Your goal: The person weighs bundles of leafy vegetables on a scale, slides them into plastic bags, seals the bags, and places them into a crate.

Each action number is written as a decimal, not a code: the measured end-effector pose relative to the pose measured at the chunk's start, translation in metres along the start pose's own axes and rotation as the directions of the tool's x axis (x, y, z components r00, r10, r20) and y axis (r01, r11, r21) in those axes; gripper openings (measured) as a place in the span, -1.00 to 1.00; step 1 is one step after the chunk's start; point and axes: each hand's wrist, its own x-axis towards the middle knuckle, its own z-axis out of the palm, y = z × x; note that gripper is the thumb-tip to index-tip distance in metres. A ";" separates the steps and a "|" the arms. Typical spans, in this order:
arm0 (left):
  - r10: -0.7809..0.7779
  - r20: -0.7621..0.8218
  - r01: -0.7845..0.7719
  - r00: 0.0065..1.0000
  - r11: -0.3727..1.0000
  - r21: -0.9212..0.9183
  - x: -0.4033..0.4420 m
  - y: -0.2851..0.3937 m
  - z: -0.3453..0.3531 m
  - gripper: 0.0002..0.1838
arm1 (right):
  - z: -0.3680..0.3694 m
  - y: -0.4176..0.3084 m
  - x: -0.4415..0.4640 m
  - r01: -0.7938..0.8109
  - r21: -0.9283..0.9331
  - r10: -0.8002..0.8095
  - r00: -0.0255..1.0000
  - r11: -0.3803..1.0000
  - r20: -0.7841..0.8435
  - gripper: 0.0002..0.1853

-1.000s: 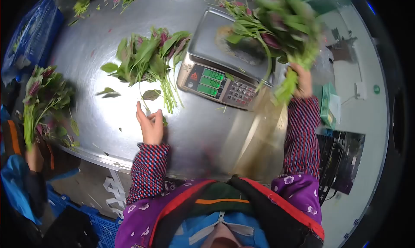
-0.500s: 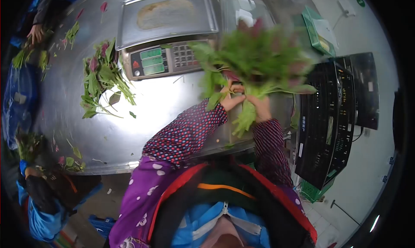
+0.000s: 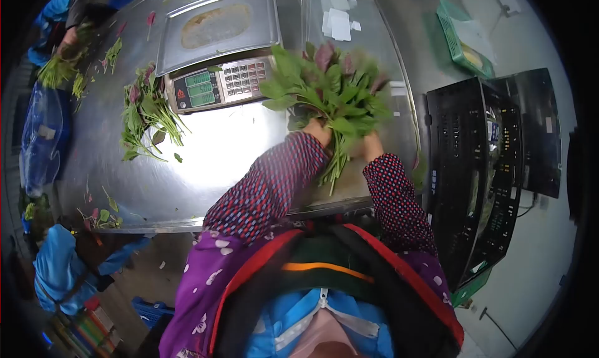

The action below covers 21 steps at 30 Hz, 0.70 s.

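Between my hands, a bunch of leafy greens point(image 3: 340, 99) with green and purplish-red leaves is held over the near right of the metal table. Its leaves point away from me and its pale stems point toward me. My left hand point(image 3: 319, 132) is closed around the left side of the stems, its fingertips hidden under the leaves. My right hand point(image 3: 372, 147) is close against the right side of the bunch; its fingers are blurred and partly covered. Left of the hands stands a weighing scale point(image 3: 240, 77) with a lit display and a bare metal pan point(image 3: 215, 27).
Another pile of greens point(image 3: 150, 111) lies left of the scale on the metal table point(image 3: 93, 164). White cards point(image 3: 339, 22) lie at the back. Black crates point(image 3: 458, 171) and a green basket point(image 3: 463, 43) are at right. A co-worker's hand point(image 3: 67, 38) holds greens at far left.
The bunch has turned more upright, with its stems now together and pointing down. My hands have moved slightly left and apart. At far left the co-worker has lifted greens.
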 end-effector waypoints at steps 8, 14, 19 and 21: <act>0.333 -0.169 -0.290 0.928 0.928 0.233 -0.076 -0.018 -0.056 -0.13 | -0.072 0.036 -0.006 -0.253 -0.259 0.223 0.965 0.932 -0.140 -0.68; 0.197 -0.125 -0.205 0.972 0.977 -0.054 -0.008 -0.126 -0.039 -0.41 | -0.057 -0.027 -0.048 -0.622 0.399 0.565 0.782 0.674 0.264 -0.76; 0.680 0.078 -0.598 0.729 0.577 0.556 0.021 -0.020 -0.111 -0.68 | 0.041 -0.107 -0.122 -0.596 0.737 0.142 0.738 -0.321 0.659 -0.77; 0.701 0.296 -0.688 0.649 0.375 0.621 0.032 0.004 -0.111 -0.63 | 0.090 -0.154 -0.109 -0.498 0.512 0.211 0.540 -0.700 0.814 -0.71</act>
